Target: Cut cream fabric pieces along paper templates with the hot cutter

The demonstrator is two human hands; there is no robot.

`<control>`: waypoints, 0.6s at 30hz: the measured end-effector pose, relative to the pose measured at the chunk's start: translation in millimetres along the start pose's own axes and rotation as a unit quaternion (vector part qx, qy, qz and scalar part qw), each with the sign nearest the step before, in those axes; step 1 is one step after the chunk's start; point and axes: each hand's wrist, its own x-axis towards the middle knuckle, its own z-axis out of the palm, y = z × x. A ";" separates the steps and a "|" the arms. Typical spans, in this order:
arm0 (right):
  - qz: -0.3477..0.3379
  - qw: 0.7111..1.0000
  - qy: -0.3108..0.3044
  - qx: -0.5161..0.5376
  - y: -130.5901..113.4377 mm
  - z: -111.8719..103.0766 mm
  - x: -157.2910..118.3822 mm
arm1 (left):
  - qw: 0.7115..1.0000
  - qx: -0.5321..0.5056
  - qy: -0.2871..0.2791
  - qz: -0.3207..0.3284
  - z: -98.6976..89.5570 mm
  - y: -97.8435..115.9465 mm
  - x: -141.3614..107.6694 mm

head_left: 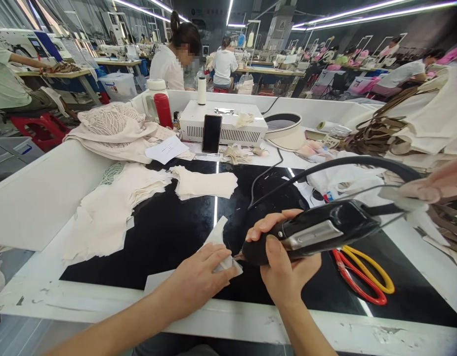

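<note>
My right hand (287, 257) is wrapped round a black handheld tool (324, 227) with a metal lever and a cable. The tool's small tip meets the edge of a small white fabric piece (218, 231) on the black table surface (169, 247). My left hand (203, 277) presses on that piece, its fingers together over the cloth. Beyond the hands lies a short stack of cream fabric (204, 184), and a larger cream stack (105, 212) spreads to the left.
Red and yellow-handled scissors (361, 277) lie right of the tool. Another person's hand (439, 183) reaches in at the right edge. Behind stand a phone (212, 133), a white box (246, 129), a red bottle (162, 110) and a visor (285, 132).
</note>
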 end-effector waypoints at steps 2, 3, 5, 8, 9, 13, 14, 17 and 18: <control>-0.004 1.000 -0.007 0.005 -1.5 -0.4 -1.2 | 1.000 0.011 0.003 0.013 -2.2 -1.5 -0.3; -0.007 1.000 -0.010 0.006 -2.2 -0.6 -1.9 | 1.000 0.016 0.006 0.020 -3.5 -2.6 -0.1; -0.010 1.000 -0.012 0.002 -3.3 -1.1 -3.2 | 0.999 0.021 0.005 0.031 -6.0 -5.6 0.9; -0.010 1.000 -0.011 -0.009 -3.8 -2.0 -4.5 | 0.999 0.020 -0.012 0.040 -8.3 -9.9 3.1; -0.011 1.000 -0.011 -0.009 -3.9 -2.5 -4.7 | 0.999 0.019 -0.018 0.040 -8.7 -11.0 3.6; -0.018 1.000 -0.018 0.003 -4.0 -4.6 -5.3 | 0.999 0.017 -0.033 0.033 -9.1 -13.3 3.0; -0.020 1.000 -0.021 0.005 -3.9 -5.1 -5.5 | 0.999 0.016 -0.036 0.031 -9.0 -13.6 2.4; -0.020 0.999 -0.028 0.007 -3.6 -6.1 -6.4 | 0.999 0.015 -0.043 0.029 -8.3 -14.3 0.7; -0.020 0.999 -0.029 0.005 -3.4 -6.2 -6.7 | 0.998 0.017 -0.043 0.031 -8.0 -14.7 0.3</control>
